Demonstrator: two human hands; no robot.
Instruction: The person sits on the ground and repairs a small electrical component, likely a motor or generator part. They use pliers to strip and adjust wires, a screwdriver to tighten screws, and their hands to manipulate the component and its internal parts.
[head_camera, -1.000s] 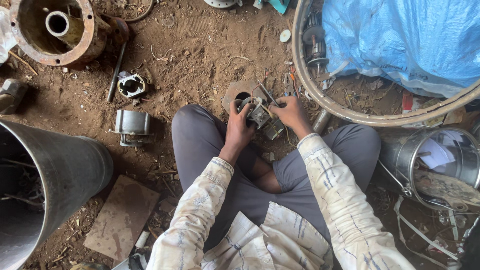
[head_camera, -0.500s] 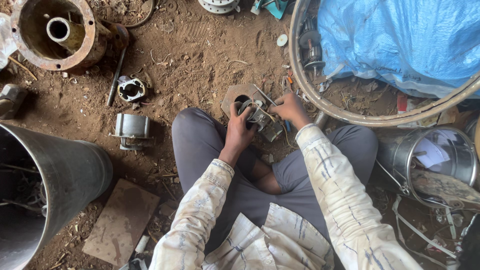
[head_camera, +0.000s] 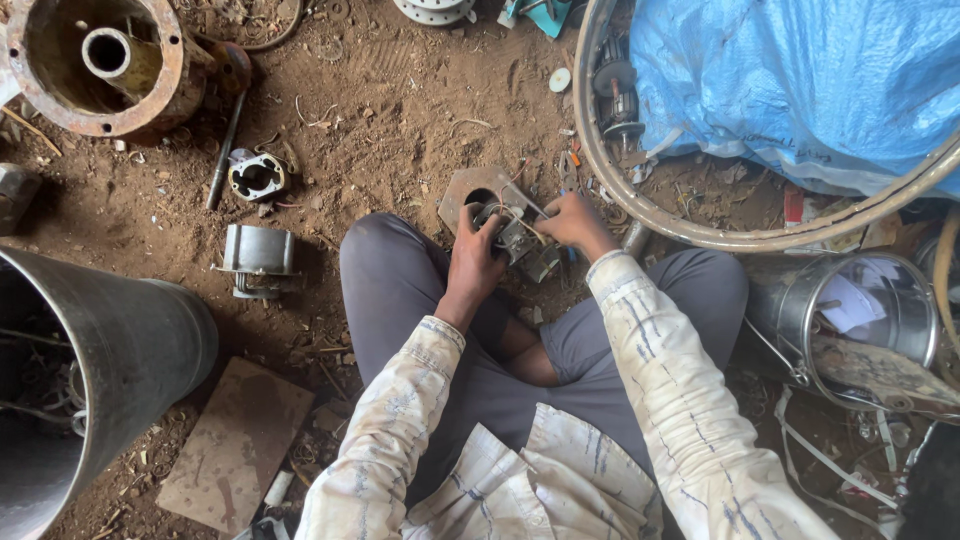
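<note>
Small metal motor part (head_camera: 515, 238), grey with thin wires looping off it, sits on the dirt floor (head_camera: 400, 110) just ahead of the seated person's crossed legs, half over a flat rusty plate (head_camera: 462, 190) with a round hole.

Both hands are on it. Left hand (head_camera: 475, 262) is wrapped around the part's near left side, thumb up against it. Right hand (head_camera: 572, 222) is closed over its right side, fingers curled in; what they pinch is hidden, possibly a wire or a small tool, cannot tell.

Change over the last second: little. The part has stayed on the plate and both hands have kept their hold. The right hand has shifted slightly across the top of the part; the left has hardly moved. Judgement: the work on the part is mid-way, hands adjusting grip rather than lifting or letting go.

Around the part, outward:
- Right of it, touching the dirt, a big metal hoop (head_camera: 640, 205) ringed round a blue tarp (head_camera: 800, 90).
- Far right of it, a shiny bucket (head_camera: 800, 310) with paper inside.
- Left of it, a small grey housing (head_camera: 258, 260); above that, a small ring casting (head_camera: 256, 177) and a dark rod (head_camera: 222, 150).
- Far upper left, a rusty round casing (head_camera: 100, 65) with a pipe in the middle.
- Far left, a large dark drum (head_camera: 110, 350) on its side; below it, a flat slab (head_camera: 235, 440).
</note>
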